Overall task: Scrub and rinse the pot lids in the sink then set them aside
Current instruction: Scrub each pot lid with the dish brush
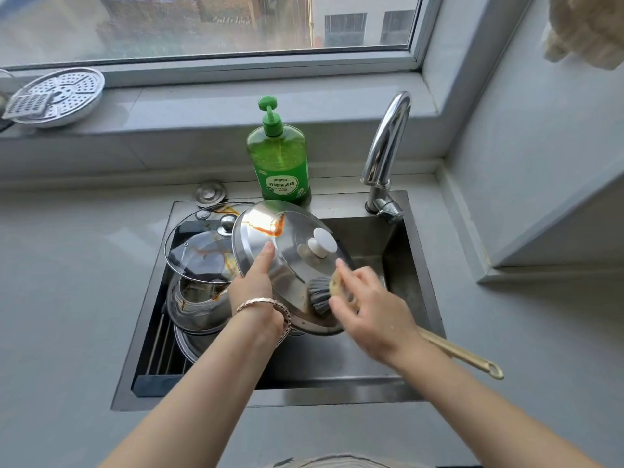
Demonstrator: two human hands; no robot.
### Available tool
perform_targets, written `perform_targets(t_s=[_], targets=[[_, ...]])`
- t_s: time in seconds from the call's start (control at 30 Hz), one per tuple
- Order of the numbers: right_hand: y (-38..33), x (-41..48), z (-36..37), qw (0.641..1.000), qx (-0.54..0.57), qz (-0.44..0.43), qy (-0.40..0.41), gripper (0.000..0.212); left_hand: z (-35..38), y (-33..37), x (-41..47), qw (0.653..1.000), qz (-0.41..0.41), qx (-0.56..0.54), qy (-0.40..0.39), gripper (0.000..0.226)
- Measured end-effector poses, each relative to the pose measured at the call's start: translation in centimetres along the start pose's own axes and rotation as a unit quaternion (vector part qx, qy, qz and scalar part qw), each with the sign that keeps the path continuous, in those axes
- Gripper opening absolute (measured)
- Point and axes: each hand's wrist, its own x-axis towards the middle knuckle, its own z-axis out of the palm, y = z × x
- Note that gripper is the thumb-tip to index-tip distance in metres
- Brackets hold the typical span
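I am holding the steel lid [290, 258] tilted over the middle of the sink [405, 285], its top face turned toward me. My left hand [251, 285] grips its left rim with the forefinger laid straight up the face. My right hand [368, 305] is wrapped round the brush [320, 295] just behind its head. The bristles press on the lid's lower edge, the part nearest the sink's front.

What matters for the next stroke is the orange sauce smear [273, 226]. It sits on the lid's upper part, toward the back of the sink, on the far side of the white knob [322, 243] from the bristles. The brush's long axis runs from the lid out over the sink's front right corner, where the handle's tip [493, 368] pokes past my wrist. I judge I must sweep up and leftward round the knob, which stands in the way. My left forefinger also lies close to that path.

In the sink's left half a stained glass lid [199, 251] leans on a steel pot [196, 298], just beside the lid I hold, so space is tight on that side. Behind the sink stand the green soap bottle [280, 163] and the tap [388, 140]; I see no water running.
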Motion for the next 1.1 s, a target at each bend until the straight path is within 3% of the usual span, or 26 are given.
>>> perform_targets(t_s=[0.1,0.13,0.2,0.27,0.3,0.37,0.43,0.57,0.73,0.87,1.0,1.1], targets=[[2.6,1.4,-0.7,0.992,0.025,0.121,0.004,0.055,-0.2,-0.2,-0.2,1.000,0.014,0.012,-0.013,0.036],[2.4,0.8,-0.7,0.993,0.047,0.106,-0.005,0.056,-0.2,-0.2,-0.3,0.999,0.020,0.012,-0.024,0.029],[0.8,-0.8,-0.4,0.993,0.118,-0.009,-0.020,0.060,-0.1,-0.2,-0.5,0.999,0.029,0.006,-0.037,0.019],[0.5,-1.7,0.4,0.983,0.155,-0.096,0.012,0.065,-0.1,-0.1,-0.4,0.998,0.023,0.004,-0.053,0.019],[0.9,-1.4,0.4,0.979,0.182,-0.079,0.056,0.066,-0.1,-0.2,-0.3,0.998,0.014,0.000,-0.069,0.018],[1.7,-0.2,-0.4,0.960,0.255,0.036,0.114,0.063,-0.1,-0.4,-0.3,0.994,0.001,-0.020,-0.111,0.008],[1.6,0.0,-0.8,0.954,0.271,0.091,0.088,0.057,0.0,-0.7,-0.6,0.989,0.002,-0.027,-0.146,0.003],[0.3,-1.2,-0.8,0.977,0.199,0.067,0.025,0.051,-0.5,-0.8,-0.5,0.982,0.006,-0.003,-0.191,0.016],[-0.2,-1.7,-1.5,0.982,0.176,-0.057,-0.030,0.059,-1.4,-0.5,-0.3,0.968,0.002,0.031,-0.249,0.045],[0.5,0.0,-2.3,0.977,0.209,0.038,0.023,0.042,-1.5,-0.4,-0.9,0.952,0.023,0.065,-0.300,0.049],[-1.1,-1.4,-1.6,0.960,0.278,-0.014,-0.018,0.041,-2.3,0.2,-0.3,0.936,0.016,0.063,-0.347,0.052],[-0.8,-0.3,-2.5,0.964,0.263,0.028,0.011,0.040,-2.3,-0.3,-0.3,0.923,0.026,0.091,-0.373,0.058]])
